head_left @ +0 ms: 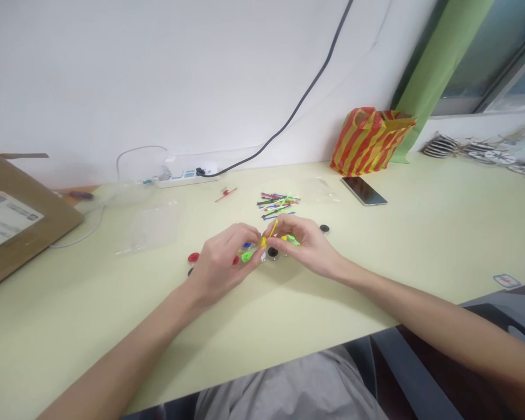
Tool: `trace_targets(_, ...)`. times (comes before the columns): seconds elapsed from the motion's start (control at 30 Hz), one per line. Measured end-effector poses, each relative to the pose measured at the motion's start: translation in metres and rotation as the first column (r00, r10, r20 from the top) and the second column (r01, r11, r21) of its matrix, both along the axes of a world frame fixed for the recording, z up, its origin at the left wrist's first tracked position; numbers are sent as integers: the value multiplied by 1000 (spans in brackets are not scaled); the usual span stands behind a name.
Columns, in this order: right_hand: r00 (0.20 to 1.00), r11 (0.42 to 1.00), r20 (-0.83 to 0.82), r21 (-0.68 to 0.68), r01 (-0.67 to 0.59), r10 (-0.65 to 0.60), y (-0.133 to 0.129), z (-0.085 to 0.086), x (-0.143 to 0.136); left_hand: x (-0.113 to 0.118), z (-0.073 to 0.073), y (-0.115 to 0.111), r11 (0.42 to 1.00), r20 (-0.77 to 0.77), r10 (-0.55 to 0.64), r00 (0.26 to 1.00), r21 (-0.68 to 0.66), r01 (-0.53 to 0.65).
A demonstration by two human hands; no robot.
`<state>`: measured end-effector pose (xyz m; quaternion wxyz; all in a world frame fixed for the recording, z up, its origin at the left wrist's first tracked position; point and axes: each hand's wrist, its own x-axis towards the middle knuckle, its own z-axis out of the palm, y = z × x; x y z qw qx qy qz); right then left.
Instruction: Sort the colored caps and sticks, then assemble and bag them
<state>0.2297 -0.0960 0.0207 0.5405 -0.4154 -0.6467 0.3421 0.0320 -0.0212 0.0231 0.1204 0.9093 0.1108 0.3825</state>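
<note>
Between the fingertips of my left hand (227, 256) is a small yellow round piece (263, 241). My right hand (308, 242) pinches a thin yellow plastic arrow (273, 227), its upper end tilted to the right and its lower end at the round piece. Whether the two are joined I cannot tell. Under and around my hands lie small round pieces with clear bases: a black one (272, 252), a green one (246, 256), a red one (193, 258) and several others, partly hidden by my fingers. Beyond my hands is a pile of coloured plastic arrows (277, 204).
A red arrow with a round piece (226, 194) lies behind, left of the pile. Clear plastic bags (151, 224), a power strip (186, 178), a cardboard box (21, 216), a phone (364, 191) and a striped bag (367, 143) are on the table (420, 251).
</note>
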Motion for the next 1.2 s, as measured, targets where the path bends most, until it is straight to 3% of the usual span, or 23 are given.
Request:
trace_targets(0.2, 998, 1000, 66, 26, -1, -1, -1, 1, 1, 0, -3, 0, 993, -65, 117, 991, -9, -118)
trace_targets(0.43, 993, 995, 67, 7, -96, 96, 0, -1, 2, 0, -1, 1, 1000, -83, 14, 996, -3, -14)
trace_targets(0.67, 988, 991, 76, -27, -133, 135, 1, -1, 4, -1, -2, -1, 971, -149, 55, 987, -221, -88)
trace_targets(0.87, 981, 982, 73, -57, -178, 182, 1, 1, 8, 1, 1, -3, 938, -107, -5, 994, -346, -33)
trace_targets(1.0, 959, 955, 22, -93, -280, 283, 4, 0, 13, 2, 6, -6, 906, -106, -36, 994, -424, -13)
trace_targets(1.2, 877, 859, -124, -181, -480, 464, 6, -3, 18, 0, 12, -8, 843, -187, -150, 971, -538, 26)
